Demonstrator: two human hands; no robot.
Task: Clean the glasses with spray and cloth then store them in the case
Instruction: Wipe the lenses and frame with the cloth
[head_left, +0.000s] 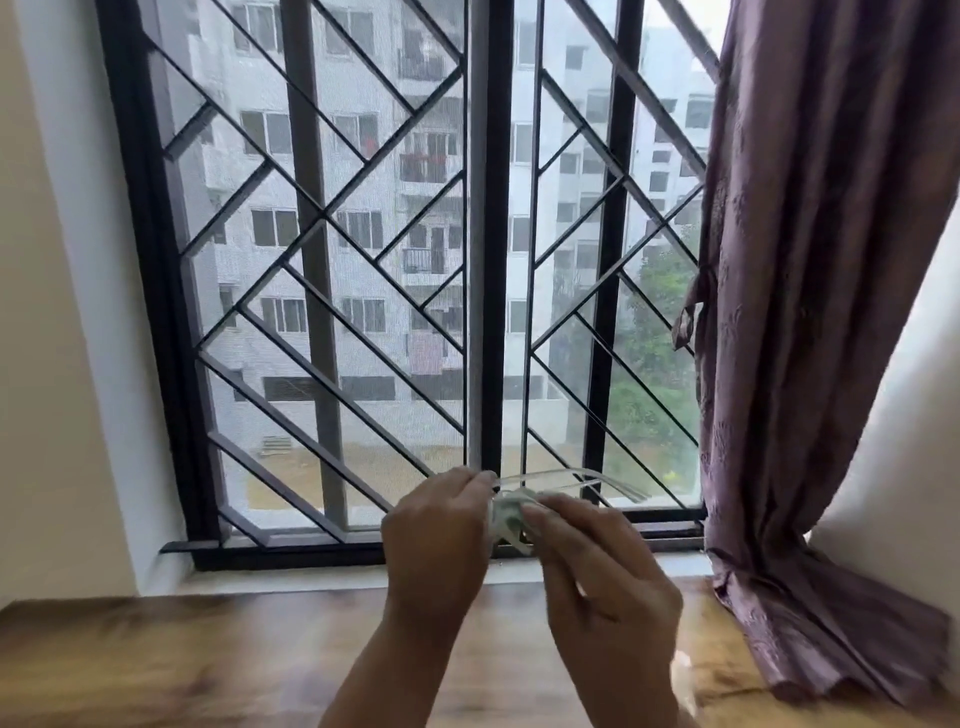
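Both hands are raised in front of the window, above the wooden table. My left hand (439, 525) pinches the clear-framed glasses (571, 480) at their left end; the thin temples stick out to the right. My right hand (592, 561) grips a crumpled pale green cloth (506, 512) and presses it against the glasses between the two hands. The lens under the cloth is hidden. No spray bottle or case is in view.
A wooden table (208, 660) runs along the bottom, against the white sill (311, 577) of a window with a black grille (322, 291). A purple curtain (810, 312) hangs at the right and pools on the table's right end.
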